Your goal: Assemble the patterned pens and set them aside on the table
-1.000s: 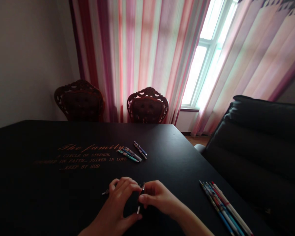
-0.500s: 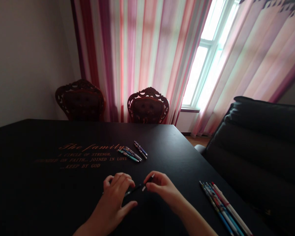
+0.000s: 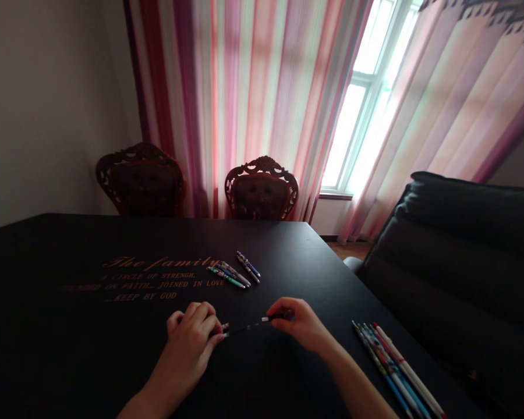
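A slim dark pen [image 3: 248, 326] with a white band near one end lies almost level across the gap between the two hands, held just above the black counter [image 3: 91, 355], and it is too thin and dim to tell whether it is one piece or parts drawn apart. The right hand [image 3: 299, 323] pinches the banded end between thumb and fingers. The left hand [image 3: 187, 331] has its fingers curled around the other end, which is partly hidden in them. The hands are well apart, linked only by the pen.

Farther along the counter, beyond the hands, a small loose group of patterned pens [image 3: 229, 276] lies beside gold lettering [image 3: 152, 278] that begins "The family". To the right, near the counter's edge, a row of long colourful pens [image 3: 395, 369] lies side by side, angled toward the near corner.

Past the counter stand two carved wooden chairs [image 3: 261, 189] with dark padded backs, against pink-and-red striped curtains [image 3: 253, 99] and a bright window [image 3: 353, 128]. A black padded armchair [image 3: 463, 262] sits just beside the counter's right side, its back to the curtains — large and dark.
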Demonstrator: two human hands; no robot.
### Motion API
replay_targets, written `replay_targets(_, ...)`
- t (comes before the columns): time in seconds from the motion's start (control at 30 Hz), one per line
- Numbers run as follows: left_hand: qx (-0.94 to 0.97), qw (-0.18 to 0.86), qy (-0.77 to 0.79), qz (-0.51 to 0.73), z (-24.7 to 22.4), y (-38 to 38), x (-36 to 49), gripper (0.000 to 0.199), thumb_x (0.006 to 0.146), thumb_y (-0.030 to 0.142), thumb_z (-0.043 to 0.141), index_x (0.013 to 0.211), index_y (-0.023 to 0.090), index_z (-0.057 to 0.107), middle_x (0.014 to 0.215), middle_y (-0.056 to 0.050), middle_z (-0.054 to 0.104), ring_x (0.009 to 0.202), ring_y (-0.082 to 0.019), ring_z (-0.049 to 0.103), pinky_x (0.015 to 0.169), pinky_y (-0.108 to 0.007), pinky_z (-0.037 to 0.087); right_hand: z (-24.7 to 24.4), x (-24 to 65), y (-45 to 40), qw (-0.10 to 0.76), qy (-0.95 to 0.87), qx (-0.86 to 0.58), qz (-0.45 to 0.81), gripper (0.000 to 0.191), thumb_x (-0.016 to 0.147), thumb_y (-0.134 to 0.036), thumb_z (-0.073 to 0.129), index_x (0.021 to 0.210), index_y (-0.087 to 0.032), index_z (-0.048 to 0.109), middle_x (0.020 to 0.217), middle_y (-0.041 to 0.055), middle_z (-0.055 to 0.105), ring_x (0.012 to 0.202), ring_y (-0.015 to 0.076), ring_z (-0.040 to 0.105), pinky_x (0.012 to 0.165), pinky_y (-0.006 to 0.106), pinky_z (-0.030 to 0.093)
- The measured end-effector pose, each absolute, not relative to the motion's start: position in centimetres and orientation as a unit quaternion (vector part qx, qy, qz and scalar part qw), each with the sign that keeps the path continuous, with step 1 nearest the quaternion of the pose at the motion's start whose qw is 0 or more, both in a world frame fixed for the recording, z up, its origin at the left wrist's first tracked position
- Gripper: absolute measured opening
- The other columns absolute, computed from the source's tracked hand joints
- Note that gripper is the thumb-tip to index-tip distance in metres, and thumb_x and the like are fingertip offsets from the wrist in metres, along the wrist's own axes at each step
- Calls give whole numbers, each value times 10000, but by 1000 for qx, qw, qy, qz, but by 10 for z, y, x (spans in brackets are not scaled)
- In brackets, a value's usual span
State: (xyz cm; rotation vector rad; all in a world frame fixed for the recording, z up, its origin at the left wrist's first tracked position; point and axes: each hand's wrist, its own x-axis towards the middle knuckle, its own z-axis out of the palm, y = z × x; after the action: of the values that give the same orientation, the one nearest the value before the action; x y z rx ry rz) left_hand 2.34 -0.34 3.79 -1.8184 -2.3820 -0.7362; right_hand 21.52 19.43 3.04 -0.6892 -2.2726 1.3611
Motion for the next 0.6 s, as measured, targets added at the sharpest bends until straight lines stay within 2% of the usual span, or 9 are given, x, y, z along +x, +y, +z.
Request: replay_targets(0.6,-595,-8,-760,-261,43,-3,33,55,870,219,606,865,265,635,1020,-1,607,1019,-210,523,891,-419,297,37,206,167,154,-815,-230,509,181,721,-266,737,882,-191,766,797,18,698,713,161,555,650,271,425)
